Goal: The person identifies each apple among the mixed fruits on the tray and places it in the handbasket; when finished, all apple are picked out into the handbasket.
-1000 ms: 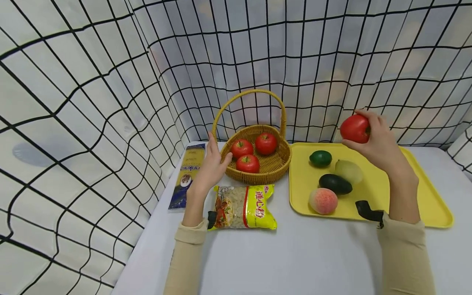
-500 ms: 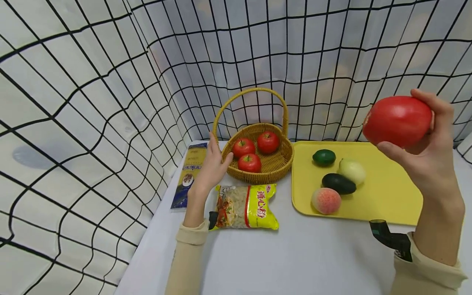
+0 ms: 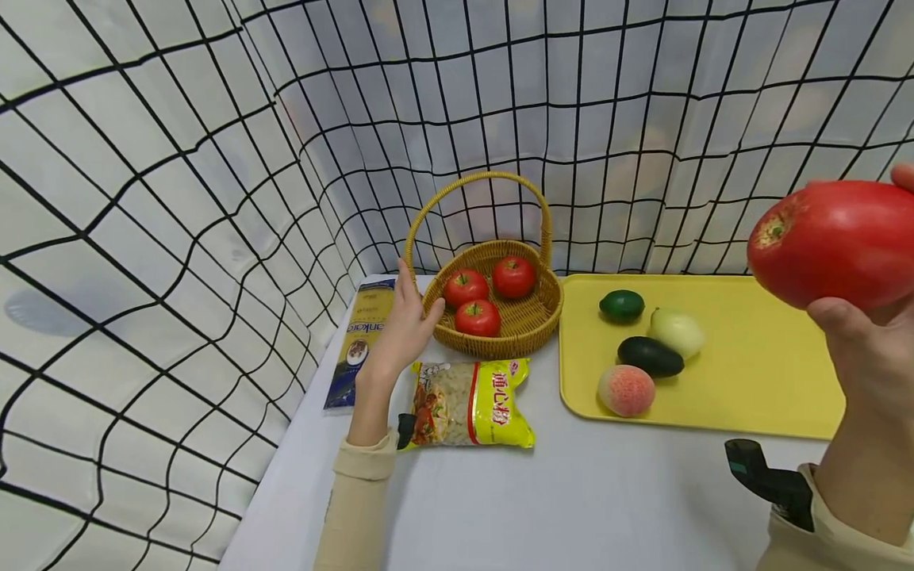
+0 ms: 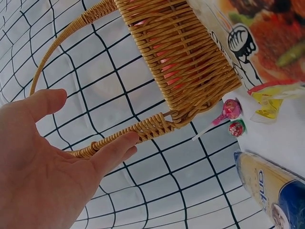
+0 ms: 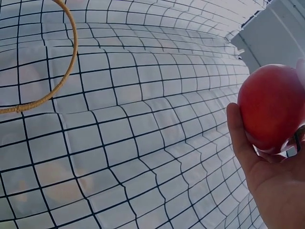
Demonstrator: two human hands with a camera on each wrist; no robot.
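Note:
A red apple (image 3: 842,242) is held up at the right edge of the head view by my right hand (image 3: 874,357), its thumb along the near side. In the right wrist view the same apple (image 5: 271,107) rests against the thumb and palm; the other fingers are mostly hidden. My left hand (image 3: 397,329) lies at the left side of a wicker basket (image 3: 524,341), its fingers fairly straight. In the left wrist view, fingers of this hand (image 4: 57,162) touch the lower part of the basket handle (image 4: 147,128). Several red apples (image 3: 478,317) sit inside the basket.
A yellow tray (image 3: 757,396) at right carries a peach (image 3: 627,390), a dark green oval fruit (image 3: 650,357), a smaller green one (image 3: 621,306) and a pale one (image 3: 677,333). A pasta bag (image 3: 467,403) and blue-gold packet (image 3: 362,341) lie nearby. Black netting (image 3: 457,123) surrounds the table.
My right hand has carried the apple from above the tray rightward and nearer the camera, partly out of the head view. My left hand stays by the basket.

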